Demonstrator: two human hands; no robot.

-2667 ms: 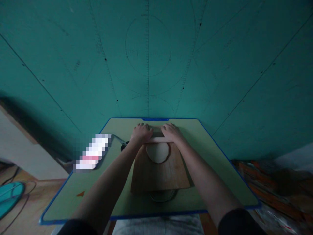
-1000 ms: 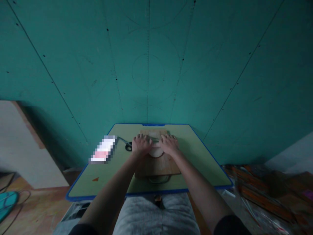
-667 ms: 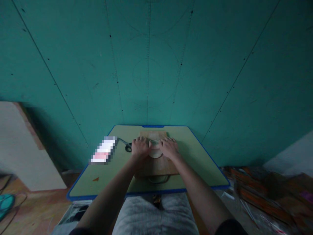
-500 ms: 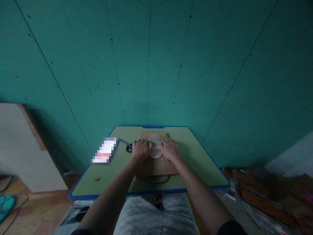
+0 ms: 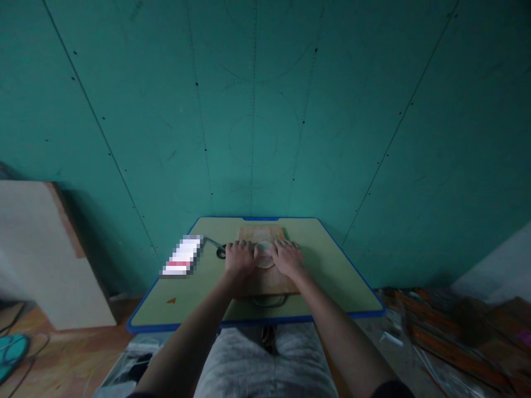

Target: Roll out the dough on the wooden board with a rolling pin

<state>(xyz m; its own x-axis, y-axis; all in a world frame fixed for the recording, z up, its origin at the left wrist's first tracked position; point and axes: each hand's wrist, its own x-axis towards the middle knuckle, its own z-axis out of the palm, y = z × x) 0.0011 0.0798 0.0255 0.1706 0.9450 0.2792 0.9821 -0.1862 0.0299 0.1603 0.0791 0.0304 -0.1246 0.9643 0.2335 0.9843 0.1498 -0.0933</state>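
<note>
A pale, round, flat piece that looks like dough lies on a wooden cutting board. Across it runs a short, light pinkish-brown bar, apparently a rolling pin, visible only between my thumbs. My left hand is curled over the bar's left end, and my right hand over its right end. Both hands hide most of the bar and the sides of the round piece. Scissors with dark handles lie just left of my left hand.
The board rests on a pale folding table with a blue edge against a green wall. A pixelated phone-like object and a small orange scrap lie on the left. A white panel leans left; boards clutter the right floor.
The view has tilted slightly. Both hands stay on the bar over the round piece, and the bar seems to have shifted slightly relative to it.
</note>
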